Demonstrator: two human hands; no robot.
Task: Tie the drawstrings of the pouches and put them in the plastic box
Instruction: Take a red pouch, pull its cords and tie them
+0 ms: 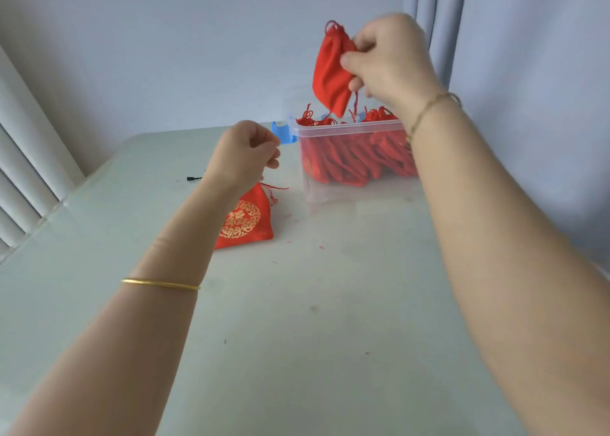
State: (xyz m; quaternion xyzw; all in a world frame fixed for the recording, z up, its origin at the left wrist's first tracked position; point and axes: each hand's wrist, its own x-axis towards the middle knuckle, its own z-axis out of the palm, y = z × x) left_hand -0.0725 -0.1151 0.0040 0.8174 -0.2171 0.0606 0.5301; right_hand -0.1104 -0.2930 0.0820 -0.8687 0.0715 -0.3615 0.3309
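Note:
My right hand (388, 60) pinches a plain red pouch (330, 72) by its side and holds it in the air above the clear plastic box (333, 191). The pouch's gathered mouth and cord loops point up. The box holds several red pouches with tied cords. My left hand (246, 153) hovers above the table, left of the box, with curled fingers and nothing visible in them. A second red pouch (246, 222) with a gold emblem lies on the table below my left wrist, partly hidden by it, its drawstrings loose to the right.
The box has a blue latch (282, 132) on its left side. A small black scrap (193, 178) lies on the pale table (297, 320). White slats (23, 158) stand at the left, a grey wall and curtain behind.

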